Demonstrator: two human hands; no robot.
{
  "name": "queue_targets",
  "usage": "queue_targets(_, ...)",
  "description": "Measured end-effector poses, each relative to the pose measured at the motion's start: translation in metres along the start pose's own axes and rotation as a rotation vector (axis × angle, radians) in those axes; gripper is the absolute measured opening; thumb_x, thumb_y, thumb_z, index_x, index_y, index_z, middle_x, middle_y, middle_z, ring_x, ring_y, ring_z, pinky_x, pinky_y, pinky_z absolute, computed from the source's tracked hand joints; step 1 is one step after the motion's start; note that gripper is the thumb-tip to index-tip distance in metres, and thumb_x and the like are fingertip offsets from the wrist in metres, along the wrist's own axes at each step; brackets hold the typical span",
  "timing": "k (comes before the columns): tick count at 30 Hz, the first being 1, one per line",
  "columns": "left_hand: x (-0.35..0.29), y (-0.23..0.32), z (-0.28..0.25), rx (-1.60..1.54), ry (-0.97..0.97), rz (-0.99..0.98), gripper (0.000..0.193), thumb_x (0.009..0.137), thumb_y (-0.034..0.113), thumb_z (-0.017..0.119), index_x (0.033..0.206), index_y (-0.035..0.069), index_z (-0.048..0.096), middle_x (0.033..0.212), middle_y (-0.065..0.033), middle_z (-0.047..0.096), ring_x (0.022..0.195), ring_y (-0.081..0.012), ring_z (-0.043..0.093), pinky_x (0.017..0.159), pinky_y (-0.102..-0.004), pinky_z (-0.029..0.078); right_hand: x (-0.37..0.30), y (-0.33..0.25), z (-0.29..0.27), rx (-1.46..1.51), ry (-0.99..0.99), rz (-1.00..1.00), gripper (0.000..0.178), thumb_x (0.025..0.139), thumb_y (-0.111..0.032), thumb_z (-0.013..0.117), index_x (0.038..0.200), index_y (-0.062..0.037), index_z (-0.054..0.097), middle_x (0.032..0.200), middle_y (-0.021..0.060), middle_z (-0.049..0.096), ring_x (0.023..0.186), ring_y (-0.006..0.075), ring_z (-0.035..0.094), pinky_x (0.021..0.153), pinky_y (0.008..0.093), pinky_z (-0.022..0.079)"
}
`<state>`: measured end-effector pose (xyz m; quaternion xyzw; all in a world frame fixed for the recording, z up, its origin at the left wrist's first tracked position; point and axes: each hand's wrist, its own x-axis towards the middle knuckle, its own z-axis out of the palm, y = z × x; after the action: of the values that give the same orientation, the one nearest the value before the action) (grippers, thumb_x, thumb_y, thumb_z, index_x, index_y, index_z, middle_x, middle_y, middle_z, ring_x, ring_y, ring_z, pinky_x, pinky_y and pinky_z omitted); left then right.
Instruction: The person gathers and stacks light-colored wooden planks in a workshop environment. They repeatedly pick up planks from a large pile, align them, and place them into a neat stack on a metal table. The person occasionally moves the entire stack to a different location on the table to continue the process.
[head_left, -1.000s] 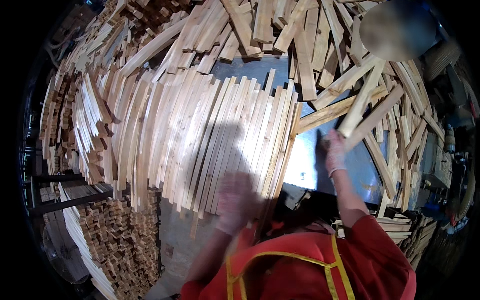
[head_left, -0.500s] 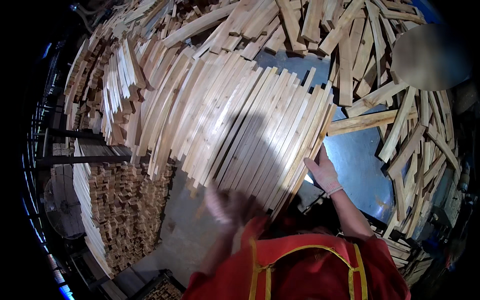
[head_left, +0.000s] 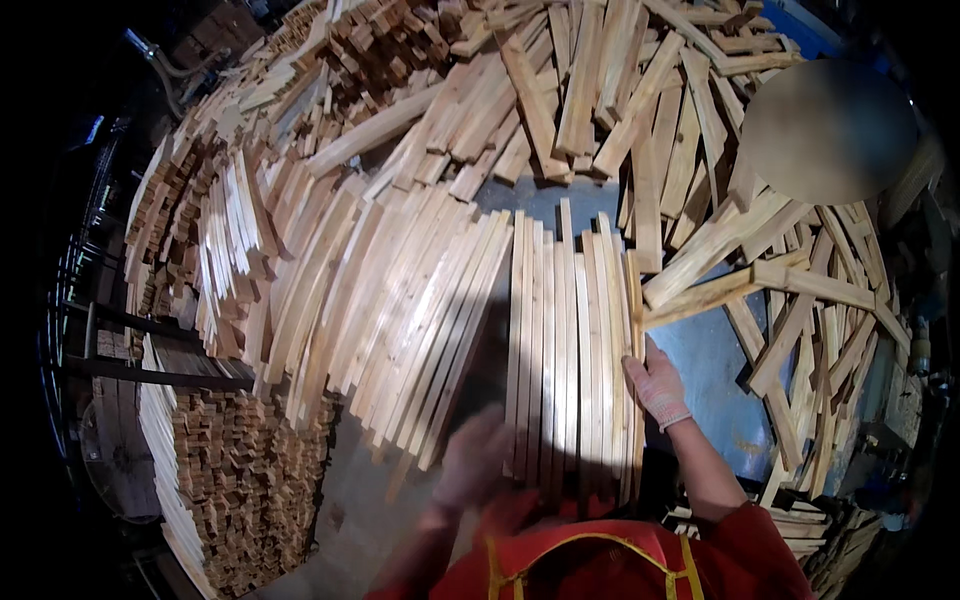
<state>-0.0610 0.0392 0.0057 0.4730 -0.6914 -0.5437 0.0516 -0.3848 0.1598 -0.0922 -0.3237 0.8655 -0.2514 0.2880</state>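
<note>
A batch of narrow wooden strips (head_left: pixel 563 330) lies side by side in front of me, its ends uneven at the far side. My right hand (head_left: pixel 658 382), in a pale knitted glove, rests against the batch's right side with thumb and fingers apart. At the near left corner of the batch is my left hand (head_left: pixel 472 456), gloved and smeared by motion; its fingers cannot be made out. A dark gap separates this batch from a wider row of strips (head_left: pixel 415 320) on the left, which leans to the right at its far end.
Loose wooden pieces (head_left: pixel 690 130) lie crisscrossed at the far side and down the right. A bluish metal surface (head_left: pixel 715 370) shows beside my right hand. At lower left stands a tall stack of strips (head_left: pixel 250 480), near a dark metal bar (head_left: pixel 160 372).
A gap has opened in the row of strips. The right-hand batch now stands apart and points straighter away from me, with both hands at its sides. The view has also shifted.
</note>
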Motion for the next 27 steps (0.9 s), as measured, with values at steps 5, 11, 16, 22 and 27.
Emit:
queue_targets(5, 0.146, 0.004, 0.028, 0.348, 0.053, -0.165, 0.083, 0.093, 0.06, 0.073, 0.141, -0.006, 0.057, 0.129, -0.0335, 0.067, 0.126, -0.0515, 0.064, 0.108, -0.0536, 0.052, 0.007, -0.011, -0.007, 0.048, -0.067, -0.041, 0.074, 0.103, -0.054, 0.054, 0.159, -0.0066, 0.048, 0.122, 0.0349, 0.071, 0.115, 0.0531, 0.067, 0.101, 0.0579, 0.053)
queue_targets(11, 0.126, 0.007, 0.057, 0.257, 0.127, -0.104, 0.098, 0.088, 0.06, 0.079, 0.154, -0.005, 0.047, 0.151, -0.0342, 0.053, 0.137, -0.0479, 0.058, 0.113, -0.0514, 0.051, -0.001, 0.021, 0.012, 0.458, 0.057, 0.026, 0.051, 0.101, -0.038, 0.062, 0.135, -0.0016, 0.071, 0.116, 0.0278, 0.077, 0.108, 0.0438, 0.073, 0.096, 0.0474, 0.055)
queue_targets(16, 0.078, 0.034, 0.033, 0.192, 0.136, -0.004, 0.096, 0.087, 0.053, 0.08, 0.155, -0.004, 0.045, 0.143, -0.0332, 0.056, 0.13, -0.0486, 0.061, 0.108, -0.0531, 0.053, -0.032, 0.041, 0.011, 0.577, 0.1, 0.161, 0.048, 0.102, -0.034, 0.066, 0.132, 0.0031, 0.071, 0.112, 0.0168, 0.077, 0.102, 0.0263, 0.072, 0.093, 0.0387, 0.055)
queue_targets(22, 0.088, 0.081, -0.012, 0.186, 0.545, 0.668, 0.105, 0.09, 0.048, 0.081, 0.169, 0.001, 0.031, 0.158, -0.035, 0.045, 0.14, -0.0528, 0.051, 0.118, -0.0552, 0.044, -0.079, -0.105, -0.084, 0.791, 0.374, -0.221, 0.043, 0.107, -0.021, 0.065, 0.141, 0.0049, 0.064, 0.123, 0.0078, 0.073, 0.11, 0.015, 0.065, 0.098, 0.0314, 0.053)
queue_targets(27, 0.089, 0.161, -0.085, 0.101, 0.83, 1.072, 0.114, 0.083, 0.041, 0.09, 0.17, 0.005, 0.026, 0.147, -0.03, 0.054, 0.131, -0.0488, 0.057, 0.115, -0.05, 0.048, -0.105, -0.199, -0.144, 0.748, 0.58, -0.472, 0.041, 0.107, -0.016, 0.067, 0.143, 0.002, 0.062, 0.118, 0.003, 0.068, 0.102, 0.012, 0.06, 0.093, 0.0291, 0.05)
